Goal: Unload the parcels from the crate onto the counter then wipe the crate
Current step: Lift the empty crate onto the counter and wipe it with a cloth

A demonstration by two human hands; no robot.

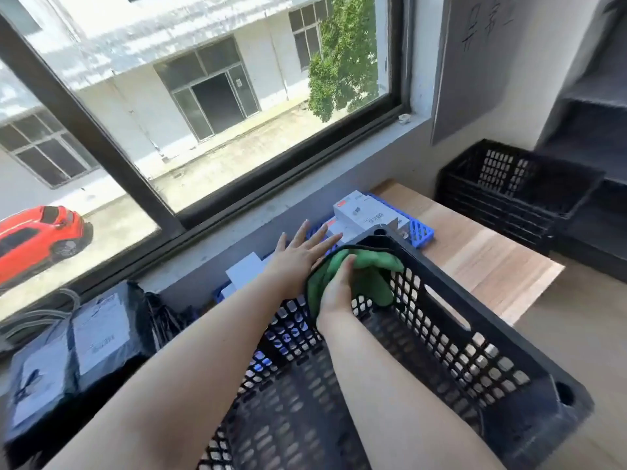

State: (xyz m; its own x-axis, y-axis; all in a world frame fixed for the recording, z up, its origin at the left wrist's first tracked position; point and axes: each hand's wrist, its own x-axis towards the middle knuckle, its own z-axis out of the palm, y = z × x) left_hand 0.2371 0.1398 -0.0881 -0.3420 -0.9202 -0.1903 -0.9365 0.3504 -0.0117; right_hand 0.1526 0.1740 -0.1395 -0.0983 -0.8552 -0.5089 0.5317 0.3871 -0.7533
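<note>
A wide window (190,106) with a dark frame fills the upper part of the view, and through it a pale building and a red car (40,237) show outside. Below it runs a wooden table (481,252) along the grey sill. The black perforated crate (441,337) sits nearest the camera, reaching across the lower middle of the view, with nothing but the cloth visible inside it. Past the table's far right end stands a second black crate (515,188), well apart from the first.

Dark wrapped parcels (71,344) with white labels lie at the left, beside the crate — and white boxes (366,212) rest on a blue tray (422,234) just behind the crate's far corner. More white boxes lie between the two groups, partly hidden by the arms.

The right hand (339,286) is inside the crate, its fingers curled round a green cloth (369,273) bunched against the far wall and draped over the rim. The left hand (302,257) lies flat against the outside of that same far corner, fingers straight and spread, grasping nothing.
</note>
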